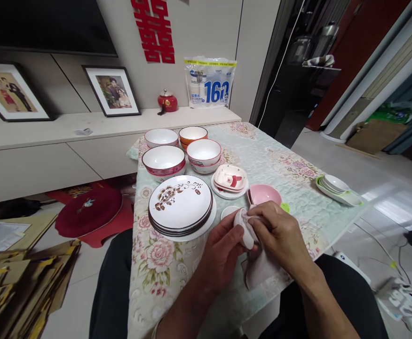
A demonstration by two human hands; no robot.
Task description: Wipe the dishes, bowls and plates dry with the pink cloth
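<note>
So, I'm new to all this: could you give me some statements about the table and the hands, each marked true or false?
1. The left hand holds a small white piece. True.
2. The right hand grips a cloth. True.
3. The top plate of the big stack is plain white. False: the top plate has a brown flower pattern.
4. The pink bowl sits on the big stack of plates. False: the pink bowl is apart from it, to the right.
5. A red stool stands to the left of the table. True.
6. The red jar is on the table. False: the red jar is on the cabinet behind it.
</note>
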